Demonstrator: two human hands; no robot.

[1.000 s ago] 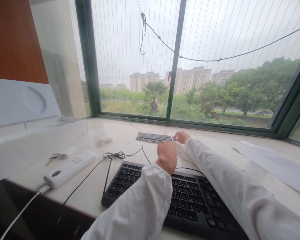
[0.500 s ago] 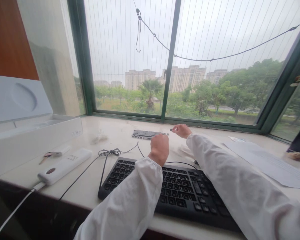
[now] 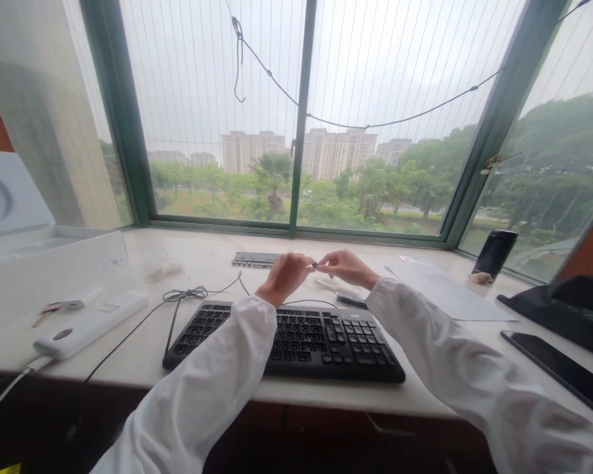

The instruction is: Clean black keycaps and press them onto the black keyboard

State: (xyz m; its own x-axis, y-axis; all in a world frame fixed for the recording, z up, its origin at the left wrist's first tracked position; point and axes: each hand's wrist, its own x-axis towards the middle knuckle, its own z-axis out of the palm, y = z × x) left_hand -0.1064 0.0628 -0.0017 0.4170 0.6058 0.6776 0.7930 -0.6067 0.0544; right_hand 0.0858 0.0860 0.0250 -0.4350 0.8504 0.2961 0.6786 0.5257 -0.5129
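Above the far edge of the black keyboard (image 3: 304, 332), my two hands meet at a small dark keycap (image 3: 314, 265). My right hand (image 3: 348, 266) pinches it from the right between thumb and fingers. From the left, the closed fingertips of my left hand (image 3: 287, 273) grip its other side. Many of the keyboard's left and middle keys are bare sockets, while the number pad at its right end still carries caps. Beyond my left hand, the removed keycaps (image 3: 254, 259) lie in rows on the white sill, partly hidden by that hand.
To the left are a tied cable (image 3: 185, 294), a white power bank (image 3: 91, 326), a key with a white fob (image 3: 72, 304) and an open white box (image 3: 89, 253). At right lie paper sheets (image 3: 442, 289), a phone (image 3: 558, 365) and a dark cylinder (image 3: 494, 253). A dark tool (image 3: 350, 301) sits behind the keyboard.
My right hand has lifted a keycap from the right end of the rows and brought it nearer. My left hand has come to meet it. The view has swung right.
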